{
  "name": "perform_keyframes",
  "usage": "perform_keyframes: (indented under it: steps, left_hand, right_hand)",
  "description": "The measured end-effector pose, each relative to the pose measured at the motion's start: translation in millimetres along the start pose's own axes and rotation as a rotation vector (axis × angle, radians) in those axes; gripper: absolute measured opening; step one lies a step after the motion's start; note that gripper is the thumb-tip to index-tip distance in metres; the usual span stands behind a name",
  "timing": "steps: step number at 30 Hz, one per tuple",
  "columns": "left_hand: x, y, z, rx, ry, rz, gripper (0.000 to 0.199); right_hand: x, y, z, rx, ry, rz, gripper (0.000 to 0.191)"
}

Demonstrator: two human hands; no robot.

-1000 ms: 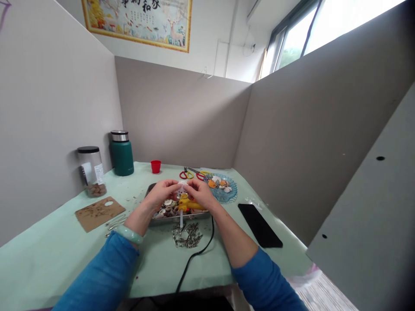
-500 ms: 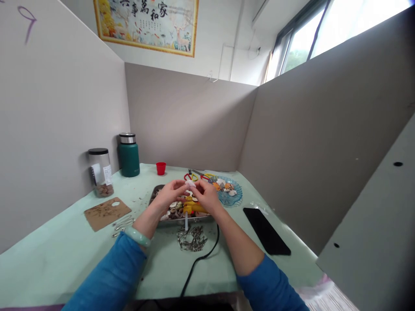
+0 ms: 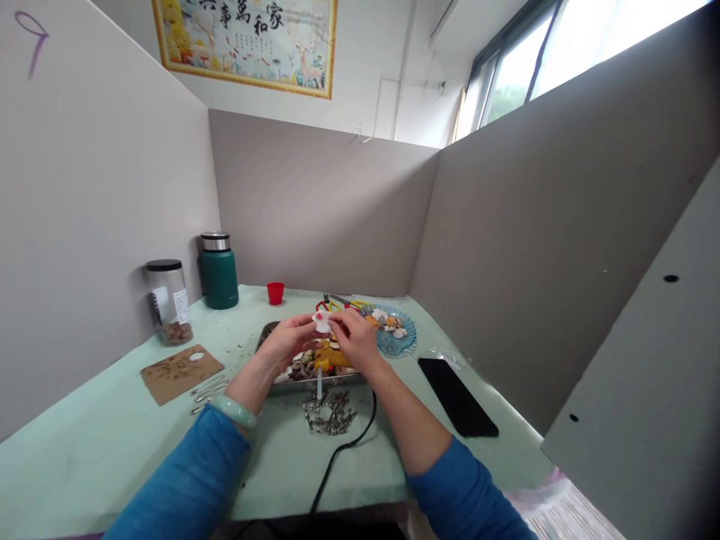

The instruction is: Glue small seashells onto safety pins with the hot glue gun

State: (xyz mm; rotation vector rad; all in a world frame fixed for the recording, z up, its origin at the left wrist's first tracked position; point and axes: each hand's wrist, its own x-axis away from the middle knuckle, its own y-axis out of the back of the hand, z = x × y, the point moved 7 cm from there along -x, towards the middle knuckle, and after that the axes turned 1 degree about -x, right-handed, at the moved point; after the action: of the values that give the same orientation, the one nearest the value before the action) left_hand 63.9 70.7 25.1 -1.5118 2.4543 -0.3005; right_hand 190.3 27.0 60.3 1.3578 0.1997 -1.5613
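Daylight glares through 1 window, upper right; soft shadow slants across the back panel, the right panel looks dim, edges stretch.

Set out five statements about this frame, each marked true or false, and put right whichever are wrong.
1. The right hand holds a small white piece with a red spot on it. True.
2. The left hand grips the yellow glue gun. False: the left hand is up at the white piece; the yellow glue gun lies over the tray.
3. The red cup stands in the blue plate. False: the red cup stands on the table, apart from the blue plate.
4. A black slab lies to the right of the right forearm. True.
5. The green bottle is lying on its side. False: the green bottle stands upright.
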Motion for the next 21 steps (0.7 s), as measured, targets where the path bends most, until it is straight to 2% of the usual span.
perform_keyframes:
  steps: [5,7,12,17,21]
  left_hand:
    - [2.1,-3.6,-2.2,-0.127,-0.004,-0.034,0.028]
    - [2.3,-4.1,-4.3,-0.19,-0.03,-0.068,0.027]
    - [1.7,3.4,-11.8,-0.368,-0.152,-0.217,0.03]
    - [1.2,5.8,-13.3,-0.428,-0.248,-0.224,0.041]
    - [0.7,8.8,-12.7,-0.501,-0.264,-0.249,0.037]
  right_hand:
    - [-1.8,5.9,-9.4,0.02,-0.113,-0.093,0.023]
    - [-1.6,2.0,-13.4,0.016,-0.141,-0.061,0.021]
    - [1.1,-14.0,-18.5,-0.108,-0.171,0.109,0.019]
    - [2.4,-17.2,-17.3,-0.157,-0.195,0.143,0.02]
    - [2.2,-18.3,-13.6,-0.131,-0.168,0.157,0.023]
